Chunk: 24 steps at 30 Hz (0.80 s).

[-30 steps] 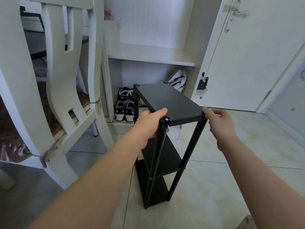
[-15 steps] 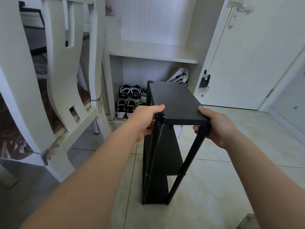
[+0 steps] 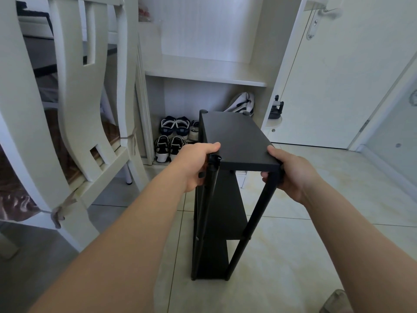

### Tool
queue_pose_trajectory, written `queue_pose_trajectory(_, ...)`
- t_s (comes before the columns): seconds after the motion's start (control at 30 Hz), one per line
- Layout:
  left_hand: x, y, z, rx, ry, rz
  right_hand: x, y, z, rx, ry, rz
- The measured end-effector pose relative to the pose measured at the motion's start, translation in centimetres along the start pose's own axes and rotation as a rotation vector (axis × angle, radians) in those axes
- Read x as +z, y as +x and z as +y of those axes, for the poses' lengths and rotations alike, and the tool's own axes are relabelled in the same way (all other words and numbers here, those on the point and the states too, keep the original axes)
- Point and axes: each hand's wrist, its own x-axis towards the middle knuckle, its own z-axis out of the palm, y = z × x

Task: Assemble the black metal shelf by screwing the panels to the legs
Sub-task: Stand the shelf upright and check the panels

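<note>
Black metal three-tier shelf point(image 3: 235, 141) stands upright on the pale tiled floor point(image 3: 316, 233), just before a white shoe cabinet point(image 3: 203, 71). Left hand point(image 3: 194, 168) and right hand point(image 3: 292, 175) each have their grip clamped round a near top corner (probably to steady or shift it). No writing is legible.

Views: one, head-worn, wide-angle.
Position: at the person's head, above and behind the forearms.
Facing: forward and down, toward the tiled floor point(image 3: 293, 245) and a white cupboard niche point(image 3: 203, 71).
Range: close. Both forearms enter from the bottom edge and reach the left hand point(image 3: 194, 168) and right hand point(image 3: 291, 175), which grip the black shelf point(image 3: 234, 141) at mid-frame.
Edges: white chair point(image 3: 74, 86) at left, door point(image 3: 338, 86) at right. Straight lines bow near the borders.
</note>
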Motion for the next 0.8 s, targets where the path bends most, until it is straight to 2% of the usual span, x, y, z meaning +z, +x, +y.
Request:
queue_pose_trajectory(0.43, 0.46, 0.26, -0.33, 0.003, -0.14, -0.022, -0.07, -0.14, -0.11, 0.037, 0.03, -0.01)
queue_pose_trajectory(0.8, 0.38, -0.08, -0.36, 0.03, -0.062, 0.006, 0.46, -0.44, 0.24, 0.0, 0.041, 0.026)
